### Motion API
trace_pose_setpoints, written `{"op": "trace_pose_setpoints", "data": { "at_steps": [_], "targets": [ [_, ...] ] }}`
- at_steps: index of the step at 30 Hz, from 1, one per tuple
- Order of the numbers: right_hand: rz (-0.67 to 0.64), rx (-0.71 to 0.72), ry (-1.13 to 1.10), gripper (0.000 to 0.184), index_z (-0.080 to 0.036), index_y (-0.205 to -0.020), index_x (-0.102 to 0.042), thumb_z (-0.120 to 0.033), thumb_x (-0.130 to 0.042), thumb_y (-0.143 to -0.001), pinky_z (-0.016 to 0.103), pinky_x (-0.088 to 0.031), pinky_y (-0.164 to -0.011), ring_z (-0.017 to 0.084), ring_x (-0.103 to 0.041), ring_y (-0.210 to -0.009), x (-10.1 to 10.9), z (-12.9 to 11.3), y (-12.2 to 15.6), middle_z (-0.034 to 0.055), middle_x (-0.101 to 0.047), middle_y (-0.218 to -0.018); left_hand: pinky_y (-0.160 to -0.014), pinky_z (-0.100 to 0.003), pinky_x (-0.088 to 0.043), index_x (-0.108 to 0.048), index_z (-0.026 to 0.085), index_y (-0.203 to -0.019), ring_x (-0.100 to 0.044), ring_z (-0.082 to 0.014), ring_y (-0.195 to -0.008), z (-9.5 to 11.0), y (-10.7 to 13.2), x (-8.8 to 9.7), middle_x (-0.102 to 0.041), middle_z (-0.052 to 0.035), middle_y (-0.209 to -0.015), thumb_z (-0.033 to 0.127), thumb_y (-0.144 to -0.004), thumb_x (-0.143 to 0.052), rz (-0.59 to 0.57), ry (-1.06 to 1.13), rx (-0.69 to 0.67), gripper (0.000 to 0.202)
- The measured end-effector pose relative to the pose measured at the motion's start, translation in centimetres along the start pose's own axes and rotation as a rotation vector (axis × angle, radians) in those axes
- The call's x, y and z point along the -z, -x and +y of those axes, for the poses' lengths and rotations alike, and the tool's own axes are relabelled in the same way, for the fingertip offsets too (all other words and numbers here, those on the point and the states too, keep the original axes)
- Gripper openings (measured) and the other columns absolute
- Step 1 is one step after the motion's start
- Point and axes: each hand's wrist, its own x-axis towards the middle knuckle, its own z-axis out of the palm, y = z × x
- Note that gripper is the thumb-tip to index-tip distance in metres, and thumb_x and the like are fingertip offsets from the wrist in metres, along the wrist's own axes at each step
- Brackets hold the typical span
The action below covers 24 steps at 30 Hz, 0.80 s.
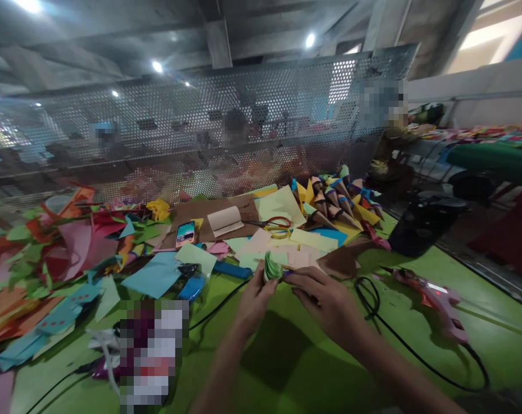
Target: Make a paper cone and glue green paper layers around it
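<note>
My left hand (254, 299) pinches a small green-and-white swirled paper piece (272, 267) between thumb and fingers, above the middle of the green table. Close by on its right is my right hand (323, 290), its fingers curled together with the tips near the paper piece. A small purple bit shows by those fingertips, too small to name. Just behind the hands lie sheets of pale paper (315, 239) and a pair of scissors (278, 223) with red and yellow handles. A blue strip-shaped object (233, 270) lies left of my left hand.
A pink glue gun (437, 302) with a black cord lies right. Paper cones (334, 201) are piled behind, near a dark container (427, 224). Coloured paper scraps (80, 241) heap up left, beside a phone (185, 234). A perforated metal screen (200, 126) stands across the back.
</note>
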Motion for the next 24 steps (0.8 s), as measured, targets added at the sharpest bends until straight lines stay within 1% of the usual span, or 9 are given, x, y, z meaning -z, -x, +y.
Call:
{"op": "trace_pose_setpoints", "data": {
  "at_steps": [4, 8, 10, 12, 16, 18, 20, 22, 24],
  "targets": [
    [0.062, -0.063, -0.008, 0.025, -0.023, -0.113, -0.067, -0.014, -0.053, -0.093, 0.03, -0.052, -0.084, 0.02, -0.066, -0.1, 1.8, 0.6, 0.5, 0.0068, -0.069, -0.108, -0.089, -0.032, -0.042, -0.063, 0.019, -0.116, -0.056, -0.0233, -0.094, -0.2, -0.2, 0.3, -0.066, -0.0043, -0.084, 0.045, -0.078, -0.065, 0.034, -0.018, 0.018, 0.046],
    [0.128, -0.225, 0.146, 0.022, -0.025, -0.113, -0.066, -0.026, -0.055, -0.094, 0.033, -0.051, -0.084, 0.021, -0.067, -0.093, 5.7, 3.0, 2.8, 0.006, -0.069, -0.109, -0.087, -0.033, -0.043, -0.065, 0.019, -0.1, -0.055, -0.0237, -0.091, -0.3, -0.3, 0.5, -0.062, -0.0027, -0.075, 0.047, -0.075, -0.065, 0.058, -0.046, 0.044, 0.037],
    [0.183, -0.358, 0.256, 0.025, -0.025, -0.113, -0.066, -0.035, -0.056, -0.092, 0.033, -0.052, -0.075, 0.02, -0.067, -0.078, 8.1, 4.7, 4.9, 0.0057, -0.069, -0.105, -0.085, -0.033, -0.043, -0.064, 0.019, -0.092, -0.055, -0.0234, -0.088, -0.3, -0.4, 0.7, -0.058, -0.0013, -0.071, 0.048, -0.073, -0.066, 0.072, -0.042, 0.052, 0.035],
    [0.223, -0.545, 0.336, 0.028, -0.024, -0.106, -0.067, -0.044, -0.056, -0.089, 0.032, -0.05, -0.063, 0.02, -0.065, -0.07, 10.5, 6.3, 7.6, 0.0056, -0.069, -0.099, -0.083, -0.031, -0.043, -0.063, 0.02, -0.084, -0.054, -0.0229, -0.087, -0.5, -0.5, 1.0, -0.057, -0.0008, -0.07, 0.048, -0.071, -0.066, 0.101, -0.048, 0.047, 0.031],
    [0.229, -0.919, 0.543, 0.037, -0.022, -0.086, -0.063, -0.057, -0.051, -0.083, 0.033, -0.045, -0.059, 0.022, -0.063, -0.068, 13.8, 7.6, 12.6, 0.0069, -0.067, -0.092, -0.076, -0.029, -0.043, -0.062, 0.02, -0.081, -0.053, -0.0206, -0.081, -1.1, -0.8, 1.8, -0.059, -0.0003, -0.072, 0.047, -0.073, -0.067, 0.086, -0.045, 0.031, 0.029],
    [0.165, -1.084, 0.583, 0.043, -0.023, -0.084, -0.062, -0.064, -0.048, -0.08, 0.034, -0.043, -0.058, 0.024, -0.064, -0.068, 14.4, 7.5, 14.0, 0.007, -0.068, -0.088, -0.074, -0.028, -0.043, -0.062, 0.02, -0.083, -0.053, -0.0195, -0.079, -1.2, -0.9, 2.0, -0.06, -0.0001, -0.074, 0.047, -0.076, -0.065, 0.082, -0.068, 0.009, 0.028],
    [0.089, -1.218, 0.561, 0.049, -0.024, -0.083, -0.061, -0.07, -0.046, -0.078, 0.033, -0.041, -0.056, 0.026, -0.064, -0.068, 14.3, 7.2, 14.4, 0.0058, -0.069, -0.081, -0.072, -0.028, -0.042, -0.063, 0.019, -0.083, -0.053, -0.0194, -0.077, -1.2, -0.8, 2.1, -0.061, -0.0003, -0.075, 0.047, -0.077, -0.064, 0.076, -0.091, -0.004, 0.029],
    [0.024, -1.283, 0.532, 0.051, -0.024, -0.083, -0.061, -0.072, -0.046, -0.077, 0.032, -0.039, -0.055, 0.027, -0.065, -0.068, 14.0, 7.0, 13.8, 0.0047, -0.07, -0.074, -0.072, -0.028, -0.043, -0.063, 0.019, -0.084, -0.054, -0.02, -0.078, -1.1, -0.7, 2.0, -0.062, -0.0009, -0.076, 0.047, -0.077, -0.065, 0.066, -0.099, -0.012, 0.029],
    [-0.033, -1.276, 0.519, 0.05, -0.024, -0.083, -0.061, -0.071, -0.048, -0.076, 0.032, -0.037, -0.054, 0.028, -0.065, -0.067, 13.7, 7.3, 12.8, 0.0046, -0.07, -0.071, -0.073, -0.028, -0.043, -0.064, 0.019, -0.086, -0.055, -0.0207, -0.081, -0.9, -0.5, 1.9, -0.061, -0.0014, -0.076, 0.047, -0.077, -0.064, 0.058, -0.09, -0.016, 0.03]
  ]
}}
